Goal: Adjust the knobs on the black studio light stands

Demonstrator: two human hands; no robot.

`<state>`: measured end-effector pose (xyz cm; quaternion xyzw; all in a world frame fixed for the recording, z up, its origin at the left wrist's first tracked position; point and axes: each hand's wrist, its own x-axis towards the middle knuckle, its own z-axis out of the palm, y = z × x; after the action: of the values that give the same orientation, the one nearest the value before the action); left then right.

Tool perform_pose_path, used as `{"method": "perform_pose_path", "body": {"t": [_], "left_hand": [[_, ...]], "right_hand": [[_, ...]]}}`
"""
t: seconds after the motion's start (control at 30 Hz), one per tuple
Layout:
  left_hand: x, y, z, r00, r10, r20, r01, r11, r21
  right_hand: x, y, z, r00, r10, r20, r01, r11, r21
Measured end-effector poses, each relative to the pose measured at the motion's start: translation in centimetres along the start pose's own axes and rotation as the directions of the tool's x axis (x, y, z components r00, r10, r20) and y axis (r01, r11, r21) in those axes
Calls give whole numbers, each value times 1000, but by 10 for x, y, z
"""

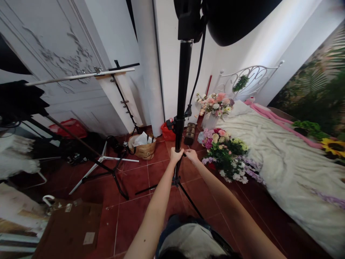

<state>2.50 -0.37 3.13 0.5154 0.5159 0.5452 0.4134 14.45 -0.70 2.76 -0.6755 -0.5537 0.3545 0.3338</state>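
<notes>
A black light stand [184,82] rises upright in front of me, its legs spread on the red tiles. My left hand [176,154] is wrapped round its pole, low down. Just to the right, my right hand [192,154] has its fingers pinched at a small dark knob on the same pole; the knob is mostly hidden by the fingers. Higher up the pole sits a clamp collar [176,125]. A black lamp head [237,21] tops the stand, partly out of the picture, and a cable with a plug [188,109] hangs beside the pole.
To the right stands a bed with a cream blanket [285,172], with bunches of flowers [226,151] by its side. On the left are other stands [113,172], a woven basket [145,147] and a cardboard box [72,226]. A small wooden chest [190,133] lies behind the pole.
</notes>
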Motion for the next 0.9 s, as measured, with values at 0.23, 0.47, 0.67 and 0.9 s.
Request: {"method": "perform_pose_path", "body": {"t": [0.23,0.47,0.67,0.9], "left_hand": [[-1,5,0,1000,-19,-19,20,1000,1],[-2,5,1,1000,-11,-28,11,1000,-1],[-2,5,-1,1000,13,-6,-13,1000,10],[-2,8,-2,999,-48,13,48,999,1]], "right_hand": [[-29,11,-23,914,-383,133,403,897,-182],[-25,-14,-44,832,-451,323,549,590,-591],[-16,-27,-31,807,-433,402,590,569,-572],[25,-39,-26,909,-257,329,367,867,-337]]}}
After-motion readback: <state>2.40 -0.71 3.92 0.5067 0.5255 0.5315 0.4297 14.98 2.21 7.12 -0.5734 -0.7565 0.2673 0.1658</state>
